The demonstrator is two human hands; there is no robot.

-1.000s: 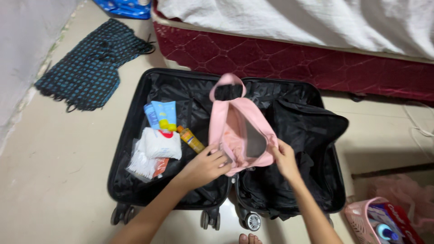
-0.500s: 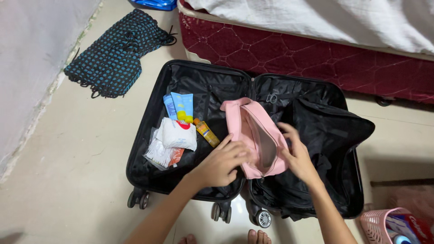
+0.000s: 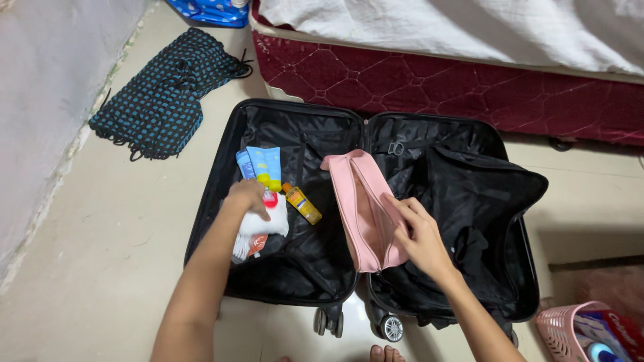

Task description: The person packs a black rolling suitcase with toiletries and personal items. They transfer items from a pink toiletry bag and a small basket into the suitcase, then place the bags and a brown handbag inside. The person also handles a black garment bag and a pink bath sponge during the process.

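- Pink pouch (image 3: 365,211) is what we're working on right now. It lies across the middle of the frame, over the hinge of the open black suitcase (image 3: 215,201), zip mouth gaping.
- Nearest to us, low right of centre: our right hand (image 3: 419,234) has fingers tucked together over the pouch's right lip, holding the mouth open. It's touching the pouch, not hovering.
- Left of centre: our left hand (image 3: 247,198) is curled down onto the white packet (image 3: 265,224) in the left half of the case. Fingers look closed around its top, though we can't see the fingertips, so how firm the grip is we can't tell.
- Our read: we're at the picking-up step of loading toiletries into the pouch. The next move calls for lifting that packet clear and carrying it rightwards to the open mouth, which sits near the left hand but apart from it.
- Just beyond the left hand: two blue tubes (image 3: 263,164) with yellow caps, and a small orange bottle (image 3: 302,203) between packet and pouch.
- Farther off: a dark blue-dotted cloth (image 3: 161,100) on the floor at upper left, the maroon bed base (image 3: 436,80) along the top, and a pink basket (image 3: 560,332) at the lower right corner.
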